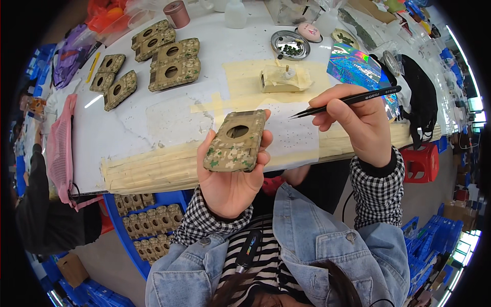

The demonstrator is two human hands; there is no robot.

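My left hand (230, 189) is closed round the edges of a camouflage case (236, 146), a flat rounded shell with a round hole in its upper half. Green patches mark its lower part, which tilts toward me. In my right hand (358, 123) is a pair of black tweezers (353, 99), pinched between thumb and fingers. Their thin tips point left, above and to the right of the case, not touching it. Beyond them, a small block wrapped in masking tape (286, 79) stands on the table, and a round metal dish (290, 46) holds small dark green pieces.
Several more camouflage cases (174, 71) lie at the table's back left. A blue crate (123, 230) of similar cases sits below the taped table edge (148, 171). Holographic sheet (353, 66) and a black cloth (422, 97) lie at right. A red stool (419, 163) stands beyond my right arm.
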